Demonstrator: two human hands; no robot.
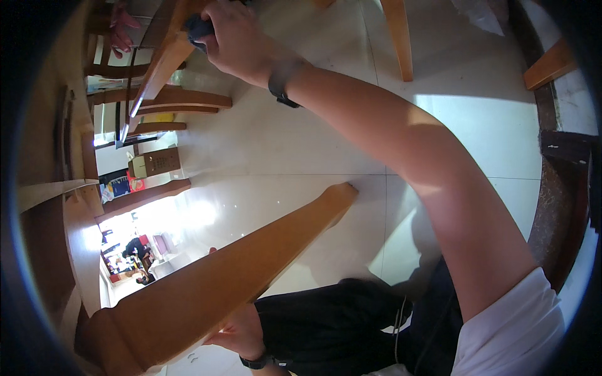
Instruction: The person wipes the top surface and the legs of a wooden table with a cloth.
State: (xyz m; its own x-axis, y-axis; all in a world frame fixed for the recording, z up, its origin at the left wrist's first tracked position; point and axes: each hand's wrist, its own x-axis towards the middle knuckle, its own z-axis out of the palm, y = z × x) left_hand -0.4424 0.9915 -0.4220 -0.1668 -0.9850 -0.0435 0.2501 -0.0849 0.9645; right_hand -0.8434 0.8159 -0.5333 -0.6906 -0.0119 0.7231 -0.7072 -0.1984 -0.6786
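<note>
My right hand (235,37), at the top of the view, holds a bunched dark grey cloth (199,31). The cloth lies against a wooden furniture leg (164,66) with a glossy edge. A black band circles that wrist. Low in the view, my left hand (237,331) is wrapped around a thick, tapering wooden leg (225,263). This leg slants across the picture, and its narrow foot is near the tiled floor (301,150). Most of the left fingers are hidden behind the wood; what looks like a fingertip shows over its far edge.
Wooden furniture legs (397,42) stand around me. A pink glove (123,28) hangs at the upper left. Farther off are a cardboard box (162,162) and, in a bright area, a person in dark clothing (136,247). A clear plastic bag (479,16) lies at the upper right.
</note>
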